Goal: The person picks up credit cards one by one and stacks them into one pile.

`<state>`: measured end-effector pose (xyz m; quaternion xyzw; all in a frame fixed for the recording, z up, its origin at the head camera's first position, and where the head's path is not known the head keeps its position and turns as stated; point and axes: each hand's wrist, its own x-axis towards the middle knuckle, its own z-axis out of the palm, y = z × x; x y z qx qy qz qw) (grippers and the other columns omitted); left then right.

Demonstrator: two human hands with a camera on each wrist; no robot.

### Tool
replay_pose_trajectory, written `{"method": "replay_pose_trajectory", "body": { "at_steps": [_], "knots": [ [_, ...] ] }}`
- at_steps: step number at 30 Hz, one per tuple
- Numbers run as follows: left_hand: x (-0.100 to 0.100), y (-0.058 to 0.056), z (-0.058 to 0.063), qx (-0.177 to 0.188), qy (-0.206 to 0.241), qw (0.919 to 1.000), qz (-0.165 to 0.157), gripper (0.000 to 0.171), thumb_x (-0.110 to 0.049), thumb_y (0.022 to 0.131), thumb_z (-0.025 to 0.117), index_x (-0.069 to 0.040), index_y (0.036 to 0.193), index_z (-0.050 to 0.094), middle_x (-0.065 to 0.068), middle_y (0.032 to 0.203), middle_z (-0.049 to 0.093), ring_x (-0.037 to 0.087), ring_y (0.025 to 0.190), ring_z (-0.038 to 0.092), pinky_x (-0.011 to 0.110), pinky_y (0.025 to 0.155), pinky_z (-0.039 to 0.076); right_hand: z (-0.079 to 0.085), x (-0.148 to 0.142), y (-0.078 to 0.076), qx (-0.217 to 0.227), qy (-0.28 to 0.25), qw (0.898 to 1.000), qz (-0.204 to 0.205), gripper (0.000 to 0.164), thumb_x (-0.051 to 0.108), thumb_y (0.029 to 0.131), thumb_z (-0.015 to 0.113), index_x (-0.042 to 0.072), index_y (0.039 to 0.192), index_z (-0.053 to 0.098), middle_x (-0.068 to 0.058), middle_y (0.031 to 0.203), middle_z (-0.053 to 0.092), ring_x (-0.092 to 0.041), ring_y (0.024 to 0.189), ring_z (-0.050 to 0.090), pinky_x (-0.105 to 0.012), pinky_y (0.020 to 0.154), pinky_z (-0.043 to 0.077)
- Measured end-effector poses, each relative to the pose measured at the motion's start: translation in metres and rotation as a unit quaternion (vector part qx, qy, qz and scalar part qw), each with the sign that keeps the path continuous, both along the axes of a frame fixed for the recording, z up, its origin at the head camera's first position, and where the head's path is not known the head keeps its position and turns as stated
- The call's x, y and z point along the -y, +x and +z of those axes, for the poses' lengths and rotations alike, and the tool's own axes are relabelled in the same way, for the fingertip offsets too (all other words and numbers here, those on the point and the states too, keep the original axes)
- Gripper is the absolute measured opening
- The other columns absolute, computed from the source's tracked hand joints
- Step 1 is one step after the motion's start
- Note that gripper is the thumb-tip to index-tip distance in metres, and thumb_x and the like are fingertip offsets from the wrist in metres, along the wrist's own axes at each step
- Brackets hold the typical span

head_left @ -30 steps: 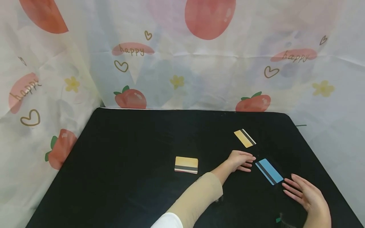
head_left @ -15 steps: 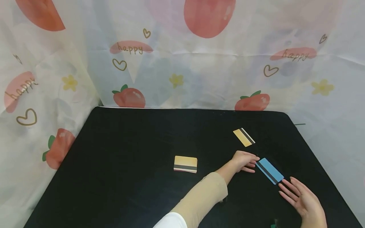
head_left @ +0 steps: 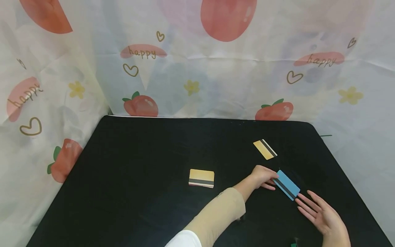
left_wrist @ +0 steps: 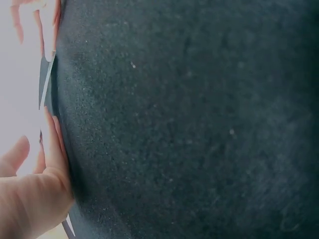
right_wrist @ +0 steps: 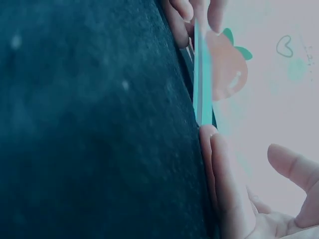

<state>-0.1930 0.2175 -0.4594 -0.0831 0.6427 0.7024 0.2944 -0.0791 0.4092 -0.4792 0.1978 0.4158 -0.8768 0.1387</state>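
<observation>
A blue card with a dark stripe [head_left: 286, 185] lies slantwise between both hands on the right half of the black tabletop. My left hand [head_left: 263, 176] touches its upper left end with the fingertips. In the left wrist view that hand's thumb [left_wrist: 16, 155] stands apart from its fingers. My right hand [head_left: 322, 212] meets the lower right end with nearly straight fingers, palm turned up. The right wrist view shows the card [right_wrist: 203, 79] almost edge-on, with the right thumb [right_wrist: 291, 162] spread away. Whether the card is slightly raised I cannot tell.
A yellow card with dark and white stripes [head_left: 265, 149] lies just beyond the left hand. Left of the left forearm is a small stack of cards [head_left: 201, 178], yellow on top. Patterned cloth [head_left: 191, 68] hangs behind the black table [head_left: 139, 147].
The blue card has shifted a little to the left. My right hand has moved left with it, and my left fingertips have come to the card's upper end. The yellow cards have stayed put.
</observation>
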Motion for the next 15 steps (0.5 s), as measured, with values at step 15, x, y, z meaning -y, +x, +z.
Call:
{"method": "replay_pose_trajectory", "body": {
  "at_steps": [15],
  "knots": [
    [0.013,-0.003,-0.003,0.018,-0.037,0.9991,0.015,0.008,0.004,0.076,0.068,-0.002,0.071,0.066,0.012,0.059,0.063,0.032,0.067,0.067,0.031,0.047,0.055,0.004,0.015,-0.007,-0.003,0.082,0.995,0.057,0.029,0.025,0.098,0.042,0.03,0.09,0.07,0.008,0.093,0.067,-0.01,0.087,0.065,-0.029,0.077,0.055]
  ]
}}
